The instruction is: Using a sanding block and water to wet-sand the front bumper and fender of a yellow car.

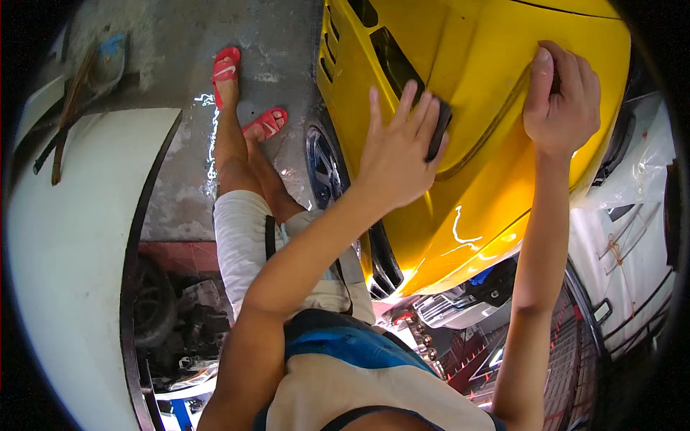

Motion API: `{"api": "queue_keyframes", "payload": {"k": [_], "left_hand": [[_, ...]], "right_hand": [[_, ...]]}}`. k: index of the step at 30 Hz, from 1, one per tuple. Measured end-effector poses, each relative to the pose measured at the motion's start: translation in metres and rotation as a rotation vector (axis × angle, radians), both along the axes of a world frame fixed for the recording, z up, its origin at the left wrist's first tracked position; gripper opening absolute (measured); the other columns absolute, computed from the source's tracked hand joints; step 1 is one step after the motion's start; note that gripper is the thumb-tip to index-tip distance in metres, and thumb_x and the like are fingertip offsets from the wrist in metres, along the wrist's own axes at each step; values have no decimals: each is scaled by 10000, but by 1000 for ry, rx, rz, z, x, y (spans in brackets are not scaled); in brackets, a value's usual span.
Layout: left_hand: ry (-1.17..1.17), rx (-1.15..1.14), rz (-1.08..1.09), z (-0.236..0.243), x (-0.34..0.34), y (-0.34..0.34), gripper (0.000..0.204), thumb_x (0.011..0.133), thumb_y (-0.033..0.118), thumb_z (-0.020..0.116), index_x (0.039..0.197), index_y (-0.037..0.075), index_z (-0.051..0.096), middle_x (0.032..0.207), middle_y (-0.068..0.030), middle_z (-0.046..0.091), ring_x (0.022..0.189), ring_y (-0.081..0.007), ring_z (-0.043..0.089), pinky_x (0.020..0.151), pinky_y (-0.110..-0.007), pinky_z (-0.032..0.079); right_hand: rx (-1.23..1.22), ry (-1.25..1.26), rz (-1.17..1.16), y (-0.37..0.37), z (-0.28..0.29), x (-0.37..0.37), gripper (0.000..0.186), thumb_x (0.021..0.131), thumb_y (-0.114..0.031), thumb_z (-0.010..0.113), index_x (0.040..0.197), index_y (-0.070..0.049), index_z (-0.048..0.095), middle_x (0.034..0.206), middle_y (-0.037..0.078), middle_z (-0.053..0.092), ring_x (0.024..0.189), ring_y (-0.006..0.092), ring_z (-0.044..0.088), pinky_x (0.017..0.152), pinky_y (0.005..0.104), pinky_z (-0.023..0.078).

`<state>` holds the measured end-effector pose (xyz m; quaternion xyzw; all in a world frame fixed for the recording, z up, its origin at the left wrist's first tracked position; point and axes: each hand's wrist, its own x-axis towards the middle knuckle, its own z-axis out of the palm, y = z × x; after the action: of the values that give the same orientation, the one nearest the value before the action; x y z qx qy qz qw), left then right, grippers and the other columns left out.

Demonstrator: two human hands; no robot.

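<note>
My left hand [400, 154] lies palm down on the yellow car body panel [460, 208], fingers stretched and slightly spread. Under its fingers and beside its thumb it holds a small black block [439, 129] against the paint. Much of the block is hidden by the fingers. On the same panel, farther right, my right hand [564, 100] is closed, with the fingers curled and the thumb bent toward them. What it holds, if anything, is hidden. Between the hands a dull brownish curved groove [489, 129] runs across the panel. A black vent opening [394, 61] lies just beyond my left fingertips.
The car's wheel [325, 161] is left of the panel. Red slippers [269, 123] are on my feet on the grey concrete floor [180, 65]. A large white panel [72, 251] stands at the left, near a loose tyre [152, 302]. Plastic sheeting [632, 179] covers something white at right.
</note>
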<state>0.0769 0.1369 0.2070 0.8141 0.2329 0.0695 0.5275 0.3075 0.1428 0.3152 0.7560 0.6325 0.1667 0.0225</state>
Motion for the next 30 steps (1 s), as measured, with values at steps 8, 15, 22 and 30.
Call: {"api": "queue_keyframes", "payload": {"k": [8,15,22,30], "left_hand": [[177,-128,-199,28,-73,13,804,824,174,717,1557,68,403,1621,-79,409,1506,-380,335,1209,-680,169],[176,-28,-167,15,-46,-19,828,809,173,736,1554,54,396,1632,-87,377,1487,-423,337,1175,-707,208],[150,-23,28,15,-21,-31,542,1055,305,471,1505,4,457,1603,-134,416,1502,-418,317,1176,-734,128],[68,-172,27,24,-9,-29,636,1062,311,453,1529,-104,339,1601,-265,370,1511,-434,305,1226,-648,108]], "right_hand": [[-40,-62,-63,-7,6,-6,253,1013,-311,592,995,-148,785,959,21,750,887,234,705,747,318,553],[-49,-53,-80,-4,5,-6,256,1010,-328,598,1005,-152,784,965,28,749,892,242,706,756,332,555],[-50,-64,-88,-6,5,-5,221,1004,-306,604,1020,-172,779,955,13,741,882,244,698,751,344,552],[-43,-43,-61,-3,6,-2,159,949,-298,651,957,-182,759,850,16,691,773,262,655,678,369,527]]}}
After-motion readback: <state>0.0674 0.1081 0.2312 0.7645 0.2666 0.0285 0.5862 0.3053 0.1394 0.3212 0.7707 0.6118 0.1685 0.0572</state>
